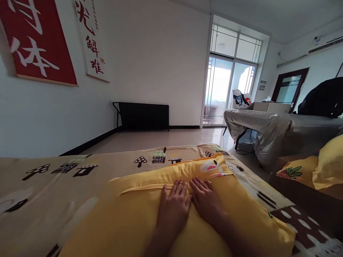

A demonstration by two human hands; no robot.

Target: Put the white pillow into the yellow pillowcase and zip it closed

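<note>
The yellow pillow, likely soft and light, best lifted by its corners, bears left hand and right hand, fingers slightly spread.

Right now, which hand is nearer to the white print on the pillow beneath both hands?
Right. The right hand rests on the yellow pillow just short of the white print; the left hand rests there too, farther to the left.
</note>
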